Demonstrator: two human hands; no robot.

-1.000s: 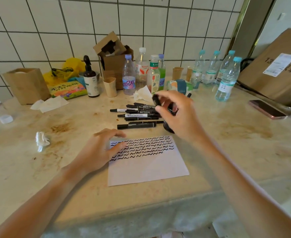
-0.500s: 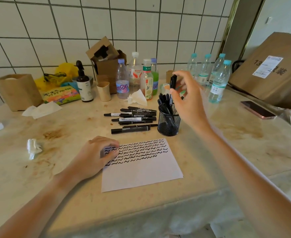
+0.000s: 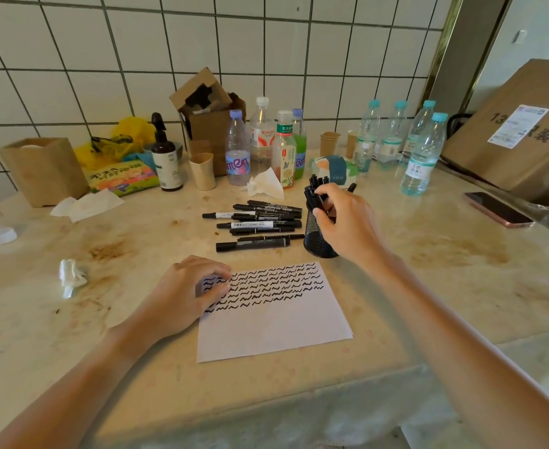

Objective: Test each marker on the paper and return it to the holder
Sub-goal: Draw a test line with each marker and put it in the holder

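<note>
While my left hand (image 3: pixel 182 296) lies with curled fingers on the left edge of the paper (image 3: pixel 273 312), pinning it flat and holding nothing, my right hand (image 3: pixel 344 222) reaches over the mesh holder (image 3: pixel 318 241); its grip is curled around the black markers (image 3: pixel 315 192) standing in it, pinching their tops between thumb and fingers. I cannot tell which single marker it has. The paper is white, lies near the counter's front edge, and carries several rows of black wavy test strokes across its upper half, the lower half bare. Just left of the holder, a loose pile of markers (image 3: pixel 260 222) lies flat on the counter (image 3: pixel 121 335), all black, some with white labels, caps pointing left.

I see a pale stone counter, stained brown in patches, backed by a white tiled wall (image 3: pixel 105 59). A crumpled tissue (image 3: pixel 71 275) sits to the left of my hand, and a phone (image 3: pixel 498 213) lies far right beside a big cardboard box (image 3: pixel 519 134).

Along the wall stand plastic bottles (image 3: pixel 423 157), some with water in them, a dark pump bottle (image 3: pixel 166 157), paper cups (image 3: pixel 202 171), an open small carton (image 3: pixel 208 111) and a brown paper bag (image 3: pixel 45 170).
</note>
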